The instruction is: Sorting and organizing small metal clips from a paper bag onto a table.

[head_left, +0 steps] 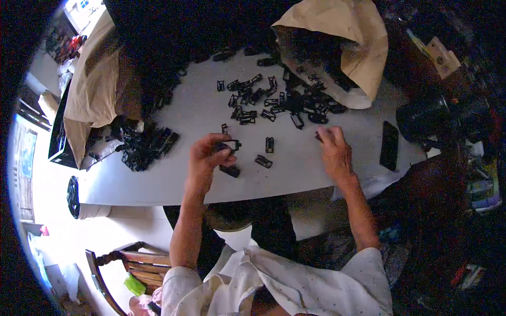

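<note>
My left hand [203,157] is closed on a small black plastic frame [235,143], pinched between thumb and fingers above the white table [295,176]. My right hand [337,155] hovers over the table further right, its fingertips together around a small dark piece [318,137] too blurred to name. Between the hands lie two loose black plastic pieces [269,144], one upright and one slanted. Another dark piece [230,170] rests just under my left hand. A scattered pile of similar black parts [256,95] spreads beyond both hands.
A brown paper bag [369,58] lies open at the far right, with black parts at its mouth. Another paper bag [92,89] stands at left beside a heap of dark parts [145,147]. A flat black rectangular object [389,146] lies near the right edge. A wooden chair [145,268] stands lower left.
</note>
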Action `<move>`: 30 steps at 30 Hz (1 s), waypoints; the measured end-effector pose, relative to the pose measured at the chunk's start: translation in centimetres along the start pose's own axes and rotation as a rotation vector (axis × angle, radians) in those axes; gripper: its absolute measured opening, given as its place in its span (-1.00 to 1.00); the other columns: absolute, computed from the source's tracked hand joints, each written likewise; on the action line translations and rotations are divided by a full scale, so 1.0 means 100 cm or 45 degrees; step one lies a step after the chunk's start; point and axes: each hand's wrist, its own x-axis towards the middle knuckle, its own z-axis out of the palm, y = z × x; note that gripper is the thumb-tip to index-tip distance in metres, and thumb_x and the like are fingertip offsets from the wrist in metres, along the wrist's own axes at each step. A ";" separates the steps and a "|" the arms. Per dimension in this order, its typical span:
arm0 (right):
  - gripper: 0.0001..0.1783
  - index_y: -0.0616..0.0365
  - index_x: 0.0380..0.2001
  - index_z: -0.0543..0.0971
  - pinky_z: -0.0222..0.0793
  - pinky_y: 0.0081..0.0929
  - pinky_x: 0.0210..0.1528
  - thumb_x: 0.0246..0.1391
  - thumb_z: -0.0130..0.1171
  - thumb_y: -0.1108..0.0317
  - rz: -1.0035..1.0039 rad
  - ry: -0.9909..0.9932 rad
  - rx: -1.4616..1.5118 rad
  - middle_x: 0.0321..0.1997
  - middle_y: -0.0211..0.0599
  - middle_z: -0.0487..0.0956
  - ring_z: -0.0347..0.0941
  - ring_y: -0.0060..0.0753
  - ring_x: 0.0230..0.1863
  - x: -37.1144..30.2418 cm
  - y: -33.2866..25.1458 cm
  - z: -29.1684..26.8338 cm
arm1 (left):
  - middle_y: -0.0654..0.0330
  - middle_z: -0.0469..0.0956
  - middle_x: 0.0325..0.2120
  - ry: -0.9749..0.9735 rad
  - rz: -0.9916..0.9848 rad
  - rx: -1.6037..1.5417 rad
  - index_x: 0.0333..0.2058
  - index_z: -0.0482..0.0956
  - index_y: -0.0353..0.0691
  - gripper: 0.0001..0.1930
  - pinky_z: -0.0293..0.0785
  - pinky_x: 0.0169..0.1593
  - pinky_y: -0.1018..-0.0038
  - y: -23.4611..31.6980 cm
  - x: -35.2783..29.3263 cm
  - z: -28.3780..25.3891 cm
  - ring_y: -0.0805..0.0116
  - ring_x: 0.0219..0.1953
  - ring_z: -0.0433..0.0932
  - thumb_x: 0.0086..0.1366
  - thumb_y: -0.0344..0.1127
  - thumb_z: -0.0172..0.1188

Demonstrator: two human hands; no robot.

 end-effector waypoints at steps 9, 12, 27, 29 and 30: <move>-0.67 0.23 -0.32 0.48 0.36 -0.41 -0.38 -0.27 0.27 0.52 0.202 -0.023 0.398 -0.37 -0.19 0.44 0.44 -0.14 -0.39 -0.003 -0.063 -0.005 | 0.15 0.51 -0.44 0.206 -0.046 -0.023 -0.22 0.47 -0.33 -0.72 0.52 -0.33 0.49 -0.007 -0.039 -0.027 0.35 -0.45 0.53 0.02 -0.53 0.16; -0.65 0.23 -0.34 0.48 0.35 -0.46 -0.47 -0.32 0.31 0.53 0.182 -0.042 0.529 -0.39 -0.20 0.45 0.45 -0.22 -0.45 -0.001 -0.101 -0.005 | 0.16 0.48 -0.49 0.207 -0.031 -0.015 -0.21 0.46 -0.34 -0.74 0.50 -0.35 0.55 -0.011 -0.042 -0.022 0.42 -0.48 0.52 0.06 -0.58 0.11; -0.65 0.28 -0.34 0.45 0.37 -0.33 -0.34 -0.30 0.29 0.53 0.018 -0.093 0.424 -0.33 -0.16 0.42 0.43 -0.07 -0.35 0.000 -0.128 0.032 | 0.15 0.51 -0.39 0.174 -0.062 -0.081 -0.24 0.47 -0.32 -0.76 0.48 -0.37 0.51 -0.020 -0.051 -0.026 0.38 -0.42 0.51 0.05 -0.56 0.14; -0.66 0.27 -0.35 0.45 0.37 -0.34 -0.35 -0.30 0.29 0.54 -0.040 -0.073 0.442 -0.34 -0.16 0.41 0.43 -0.07 -0.36 0.002 -0.134 0.031 | 0.17 0.51 -0.41 0.128 -0.015 -0.080 -0.24 0.47 -0.31 -0.76 0.47 -0.36 0.52 -0.018 -0.053 -0.026 0.39 -0.39 0.51 0.04 -0.55 0.15; -0.66 0.27 -0.35 0.45 0.37 -0.34 -0.35 -0.30 0.29 0.54 -0.042 -0.076 0.445 -0.34 -0.16 0.41 0.43 -0.07 -0.36 0.003 -0.135 0.029 | 0.17 0.51 -0.41 0.132 -0.017 -0.080 -0.24 0.47 -0.31 -0.76 0.47 -0.36 0.52 -0.019 -0.053 -0.026 0.39 -0.39 0.51 0.04 -0.55 0.15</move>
